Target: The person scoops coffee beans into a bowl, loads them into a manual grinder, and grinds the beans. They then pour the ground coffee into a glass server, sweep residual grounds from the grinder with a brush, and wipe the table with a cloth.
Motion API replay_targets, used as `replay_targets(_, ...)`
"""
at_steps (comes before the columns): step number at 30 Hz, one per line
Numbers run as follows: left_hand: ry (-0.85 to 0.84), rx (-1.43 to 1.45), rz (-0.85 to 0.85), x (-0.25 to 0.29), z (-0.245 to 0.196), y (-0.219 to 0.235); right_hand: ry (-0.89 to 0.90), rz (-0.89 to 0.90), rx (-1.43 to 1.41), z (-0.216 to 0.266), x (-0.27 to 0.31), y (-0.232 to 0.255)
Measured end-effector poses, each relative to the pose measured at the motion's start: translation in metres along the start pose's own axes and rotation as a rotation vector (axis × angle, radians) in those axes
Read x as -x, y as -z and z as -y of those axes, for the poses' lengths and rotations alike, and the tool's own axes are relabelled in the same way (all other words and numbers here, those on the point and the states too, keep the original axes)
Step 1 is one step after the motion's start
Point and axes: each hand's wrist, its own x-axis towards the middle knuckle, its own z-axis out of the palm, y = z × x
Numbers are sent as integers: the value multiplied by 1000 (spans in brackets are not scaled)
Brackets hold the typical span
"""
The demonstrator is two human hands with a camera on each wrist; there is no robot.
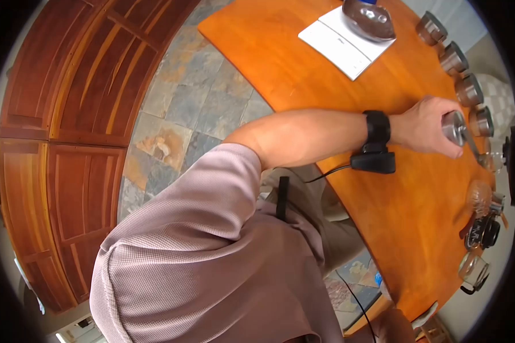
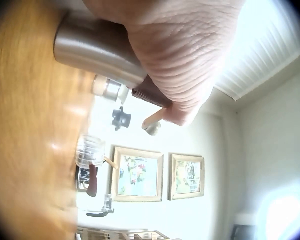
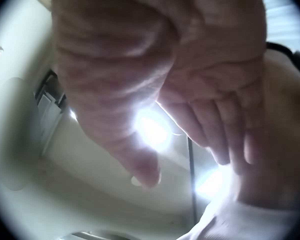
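My left hand grips a brushed-metal cylinder with a crank arm on top, a hand coffee grinder. In the left wrist view the grinder has its base close against the wooden table, and the palm of the left hand covers its upper part. Part of the crank shows beyond the thumb side. My right hand appears in the right wrist view with its fingers loosely extended and the thumb apart, holding nothing.
A white scale bears a dark-filled container. Several metal canisters line the table's far edge. Glassware, including a carafe, stands along the same side. The table's near edge curves past my body, above a tiled floor.
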Motion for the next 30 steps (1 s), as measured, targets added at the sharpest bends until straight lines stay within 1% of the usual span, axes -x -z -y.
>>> replay_targets(2,26,41,-10,0,0,-1,-81,-74,-34,-9,33,22)
replay_targets(5,29,39,-7,1,-3,3,-183,-180,-81,-20,66,51)
replay_targets(8,20,-17,27,-2,3,2,-273,-300,-132,-35,97,75)
replay_targets(10,-37,-15,18,-2,8,-1,-338,-386,-162,-42,121,89)
replay_targets(16,-34,-51,39,-1,3,2,-503,-628,-248,-65,160,122)
replay_targets(20,-13,-5,57,0,4,1,-618,-810,-291,-65,190,135)
replay_targets(23,-38,-79,60,-2,5,3,-688,-930,-330,-73,193,144)
replay_targets(27,-58,-17,44,-1,10,-3,-811,-1124,-379,-70,218,144)
replay_targets(28,-56,-9,34,0,10,-3,-850,-1173,-390,-69,226,142)
replay_targets(29,-41,0,45,0,10,-3,-865,-1187,-389,-58,218,126)
replay_targets(30,-49,-43,36,-1,8,-2,-916,-1278,-324,-41,189,103)
